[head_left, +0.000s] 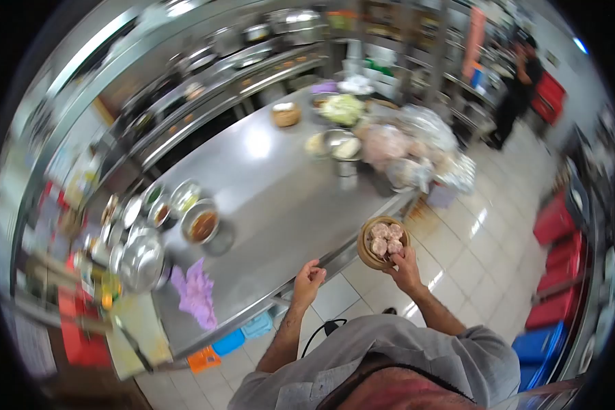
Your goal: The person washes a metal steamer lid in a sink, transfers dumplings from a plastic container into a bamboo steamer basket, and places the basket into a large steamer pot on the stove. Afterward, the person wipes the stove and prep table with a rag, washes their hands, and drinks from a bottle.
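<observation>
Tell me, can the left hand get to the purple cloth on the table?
Probably yes. The left hand is at the table's near edge with fingers curled and nothing in it that shows. The purple cloth lies on the steel a little farther along that edge, with bare tabletop between them and nothing blocking.

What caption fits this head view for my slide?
Right hand holds a round bamboo steamer basket of pale dumplings beside a long steel table; left hand loosely curled, empty.
</observation>
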Tool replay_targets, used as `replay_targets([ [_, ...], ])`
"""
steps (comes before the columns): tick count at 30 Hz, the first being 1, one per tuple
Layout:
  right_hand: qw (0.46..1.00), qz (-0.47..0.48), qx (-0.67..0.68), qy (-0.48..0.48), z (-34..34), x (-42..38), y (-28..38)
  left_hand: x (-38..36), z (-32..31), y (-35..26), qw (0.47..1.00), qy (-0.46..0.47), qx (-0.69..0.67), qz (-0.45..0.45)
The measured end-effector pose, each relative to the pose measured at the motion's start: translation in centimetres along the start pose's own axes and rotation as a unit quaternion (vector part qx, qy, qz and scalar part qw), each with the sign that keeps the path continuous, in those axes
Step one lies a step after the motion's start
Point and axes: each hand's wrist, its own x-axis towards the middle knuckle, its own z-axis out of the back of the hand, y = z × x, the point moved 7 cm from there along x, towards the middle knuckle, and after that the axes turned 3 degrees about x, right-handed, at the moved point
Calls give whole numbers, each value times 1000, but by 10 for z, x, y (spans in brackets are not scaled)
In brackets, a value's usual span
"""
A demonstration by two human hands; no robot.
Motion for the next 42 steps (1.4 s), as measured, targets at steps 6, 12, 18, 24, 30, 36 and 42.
replay_targets([
  [6, 988, -137, -21, -66, 103, -55, -88, 44, -120, -7, 991, 127, 52, 3],
  [12, 970, -190, -85, -124, 230, -146, -184, 86, -284, 32, 971, 200, 121, 56],
  [18, 948, -251, -127, -150, 322, -193, -241, 144, -349, 184, 903, 272, 298, 144],
  [24, 920, -298, -137, -217, 371, -201, -316, 170, -346, 287, 692, 436, 567, 101],
  [30, 914, -317, -141, -210, 427, -157, -411, 262, -477, 267, 669, 432, 585, 149],
  [36, 908, -314, -174, -215, 505, -92, -497, 397, -704, 175, 798, 391, 458, 11],
  [42, 894, -354, -110, -252, 566, -57, -602, 488, -890, 95, 880, 321, 348, -27],
])
